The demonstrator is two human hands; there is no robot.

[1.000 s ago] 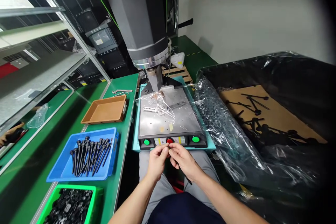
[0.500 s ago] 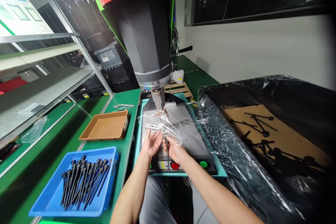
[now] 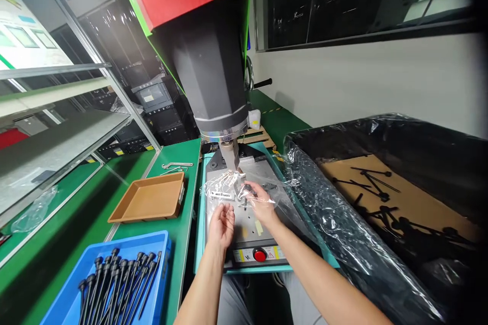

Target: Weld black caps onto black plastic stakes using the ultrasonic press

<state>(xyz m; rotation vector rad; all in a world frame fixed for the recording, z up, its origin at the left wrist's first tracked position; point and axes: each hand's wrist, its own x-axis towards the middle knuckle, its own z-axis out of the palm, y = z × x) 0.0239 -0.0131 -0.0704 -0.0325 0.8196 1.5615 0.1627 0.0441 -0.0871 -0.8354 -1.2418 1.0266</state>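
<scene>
A pale wall (image 3: 343, 71) with a dark window (image 3: 328, 5) closes off the right side of the room, and a green table (image 3: 179, 149) runs along the left. A wrench (image 3: 178, 164) lies near the table's far right corner, a brown tray (image 3: 152, 200) sits nearer along its right edge, and nearest is a blue tray (image 3: 72, 271) of black rods (image 3: 118, 284) with thick heads. To the right, a plastic-lined bin (image 3: 331, 218) holds more rods on cardboard (image 3: 343, 165). Between them a grey press head (image 3: 209, 76) hangs over a metal plate (image 3: 244, 226), its narrow tip pointing down toward the plate's far edge. Clear film (image 3: 224, 183) lies crumpled below the tip. The right hand (image 3: 263, 205) reaches in at the film, fingers closed around a dark piece (image 3: 249, 189) over the plate's middle; glare on the film makes the piece's shape hard to make out. The left hand (image 3: 221, 228), fingers loosely curled, is over the plate's left edge, near its front left corner. A red button (image 3: 260, 254) stands at the plate's front edge.
</scene>
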